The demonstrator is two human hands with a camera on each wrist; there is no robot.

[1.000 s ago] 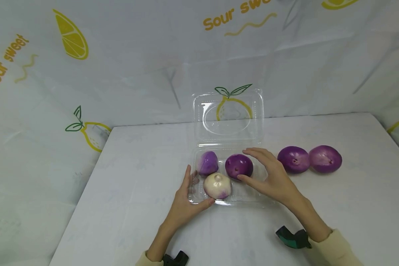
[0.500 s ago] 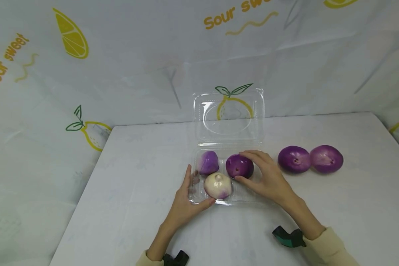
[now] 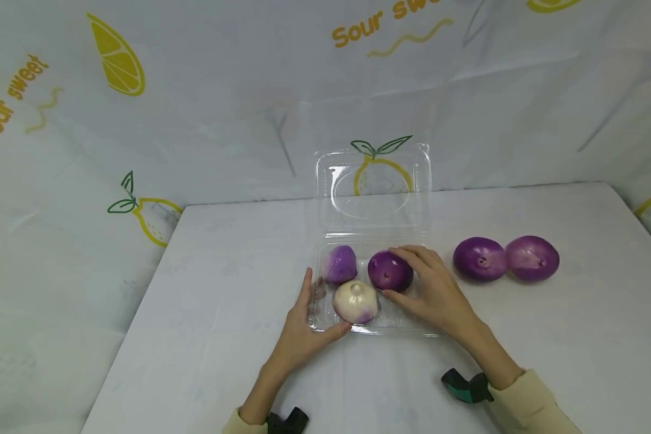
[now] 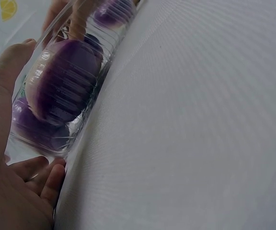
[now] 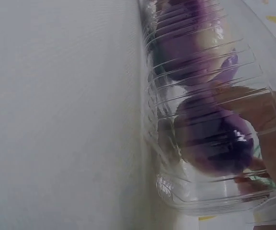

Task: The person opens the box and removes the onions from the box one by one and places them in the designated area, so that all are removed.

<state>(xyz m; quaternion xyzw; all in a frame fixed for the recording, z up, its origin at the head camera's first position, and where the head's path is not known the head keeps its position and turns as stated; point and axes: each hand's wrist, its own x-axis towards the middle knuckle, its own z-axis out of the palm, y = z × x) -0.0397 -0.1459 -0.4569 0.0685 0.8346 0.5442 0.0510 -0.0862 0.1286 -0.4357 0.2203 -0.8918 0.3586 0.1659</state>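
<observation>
An open clear plastic clamshell box (image 3: 407, 322) stands on the table with three purple onions in its base. One purple onion (image 3: 340, 265) lies at the back left, a cream-topped onion (image 3: 355, 302) at the front left. My right hand (image 3: 436, 292) reaches into the box and holds the dark purple onion (image 3: 387, 272) between thumb and fingers; the right wrist view shows this onion (image 5: 212, 139) through the ribbed wall. My left hand (image 3: 298, 331) grips the box's front left corner, thumb along the front rim and fingers at the left side.
Two more purple onions, a darker one (image 3: 478, 260) and a paler one (image 3: 531, 259), lie side by side to the right of the box. The clear lid (image 3: 371, 208) is raised behind the base. A lemon-printed cloth (image 3: 239, 120) hangs behind the white table (image 3: 222, 271).
My right hand has shifted slightly left and come closer round the dark purple onion. The left hand and the box stay in place.
</observation>
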